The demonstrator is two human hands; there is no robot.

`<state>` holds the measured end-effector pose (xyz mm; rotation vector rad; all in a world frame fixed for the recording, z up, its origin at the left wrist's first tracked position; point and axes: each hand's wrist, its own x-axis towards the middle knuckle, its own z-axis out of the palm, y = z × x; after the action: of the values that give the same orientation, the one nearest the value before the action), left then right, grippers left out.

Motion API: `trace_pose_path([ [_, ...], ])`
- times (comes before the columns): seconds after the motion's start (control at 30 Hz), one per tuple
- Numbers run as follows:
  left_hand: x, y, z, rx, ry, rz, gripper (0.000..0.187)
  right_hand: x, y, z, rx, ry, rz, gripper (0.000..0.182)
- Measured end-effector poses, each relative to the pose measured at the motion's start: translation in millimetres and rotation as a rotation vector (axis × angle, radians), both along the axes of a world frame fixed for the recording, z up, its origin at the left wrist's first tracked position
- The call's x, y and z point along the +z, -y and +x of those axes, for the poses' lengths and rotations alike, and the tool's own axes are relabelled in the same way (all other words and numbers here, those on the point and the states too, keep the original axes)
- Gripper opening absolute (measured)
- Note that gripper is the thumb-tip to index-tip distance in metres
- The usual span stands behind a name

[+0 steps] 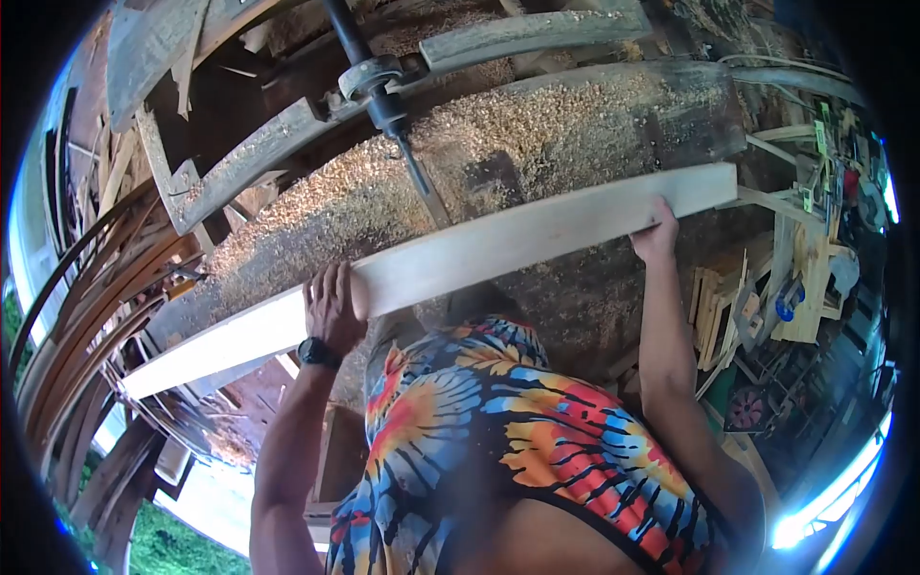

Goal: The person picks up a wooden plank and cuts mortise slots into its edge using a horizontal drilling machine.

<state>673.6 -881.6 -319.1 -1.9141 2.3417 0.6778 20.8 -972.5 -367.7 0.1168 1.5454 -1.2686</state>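
A long pale wooden board [517, 233] stretches across the bench in front of me, slanting up to the right. My left hand [335, 305], with a dark watch at the wrist, grips it left of the middle, fingers over its far edge. Near its right end my right hand [657, 234] is closed on the near edge, thumb on the face. A machine's long drill bit [422, 180] in a dark chuck points down at the board's far edge, its tip right at the wood.
Wood shavings cover the worktable [604, 331], thickest behind the board. Curved wooden strips [537, 36] lie beyond it. Bent wood lengths [86, 287] are stacked at the left, and offcuts [717, 311] at the right. A round red fan-like part [747, 409] sits low on the right.
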Motion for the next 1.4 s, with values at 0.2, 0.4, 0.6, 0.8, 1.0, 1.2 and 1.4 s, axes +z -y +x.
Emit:
trace_pose_path([
  [0.2, 35, -23, 31, -0.018, 0.019, 0.052, 0.094, 51, -50, 38, 0.022, 0.028, 0.06, 0.045],
  [0.4, 22, -47, 84, -0.003, 0.072, 0.09, 0.091, 38, -80, 88, 0.137, 0.118, 0.191, 0.048],
  [0.6, 23, -66, 133, 0.017, 0.153, 0.127, 0.084, 27, -114, 129, 0.293, 0.191, 0.24, 0.046],
  [0.8, 19, -68, 158, 0.076, 0.216, 0.088, 0.085, 21, -104, 153, 0.34, 0.202, 0.284, 0.051],
  [1.0, 10, -59, 201, 0.067, 0.214, 0.057, 0.086, 6, -77, 163, 0.56, 0.125, 0.404, 0.056],
  [1.2, 13, -55, 239, 0.064, 0.29, 0.133, 0.096, 26, -51, 139, 0.809, 0.152, 0.471, 0.068],
  [1.4, 39, -36, 188, 0.187, 0.493, 0.285, 0.119, 43, -15, 20, 0.373, -0.722, 0.589, 0.078],
])
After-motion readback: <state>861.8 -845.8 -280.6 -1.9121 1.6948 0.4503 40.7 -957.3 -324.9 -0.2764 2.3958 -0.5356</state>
